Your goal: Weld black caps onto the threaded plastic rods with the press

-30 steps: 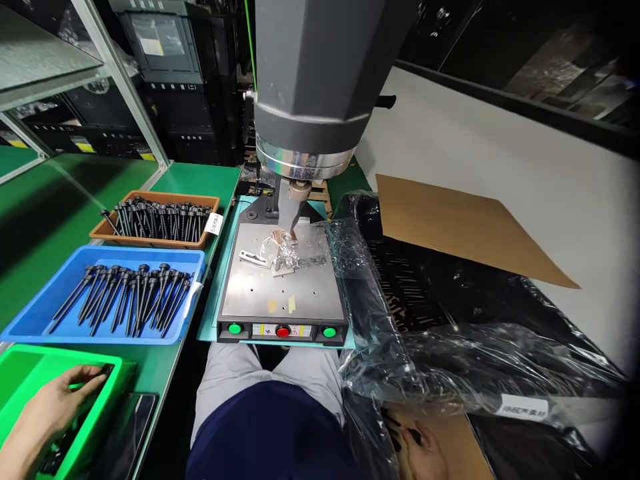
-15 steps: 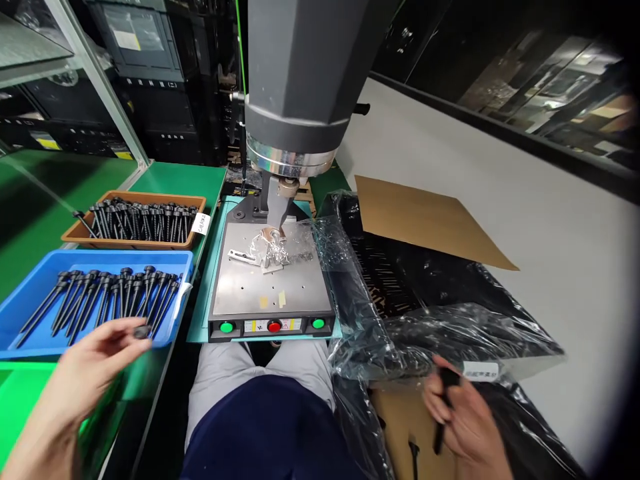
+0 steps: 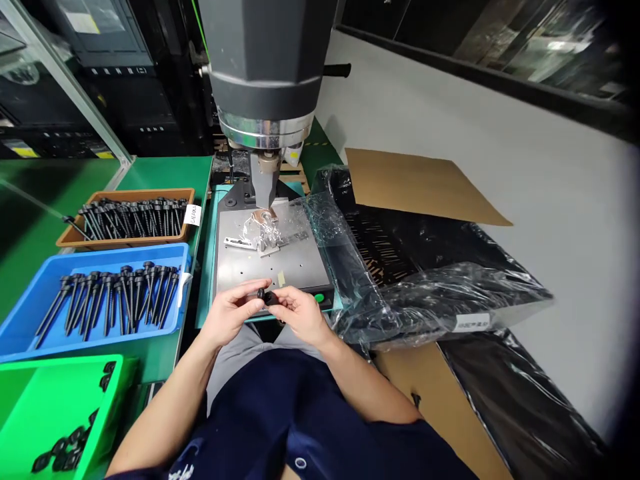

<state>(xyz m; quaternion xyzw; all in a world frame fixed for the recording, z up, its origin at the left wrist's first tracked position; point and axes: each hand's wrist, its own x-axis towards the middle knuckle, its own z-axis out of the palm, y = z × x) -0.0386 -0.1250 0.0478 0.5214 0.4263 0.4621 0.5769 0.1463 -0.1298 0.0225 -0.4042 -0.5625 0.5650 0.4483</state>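
My left hand (image 3: 238,309) and my right hand (image 3: 301,315) meet in front of the press plate, fingertips almost touching. Pinched in the left fingers is a small black plastic cap (image 3: 261,293), like the loose caps (image 3: 75,440) in the green tray. The right fingers close on a black rod-like part (image 3: 271,298); only its dark end shows, and the fingers hide the rest. Whether the two pieces are joined, I cannot tell. Behind the hands, the press's metal horn (image 3: 265,180) points down at a plastic-wrapped fixture (image 3: 267,230) on the metal plate (image 3: 290,270).
To the left, a blue tray (image 3: 30,293) and a brown tray (image 3: 125,193) hold black rods with round heads. The green tray (image 3: 30,380) sits nearest. To the right are a plastic-lined box (image 3: 450,300) with a cardboard sheet (image 3: 420,183). A green button (image 3: 319,298) shows beside my right hand.
My left hand has moved right from beside the blue tray with its cap. My right hand has come left from above the lower right box with its black part. The view has shifted.
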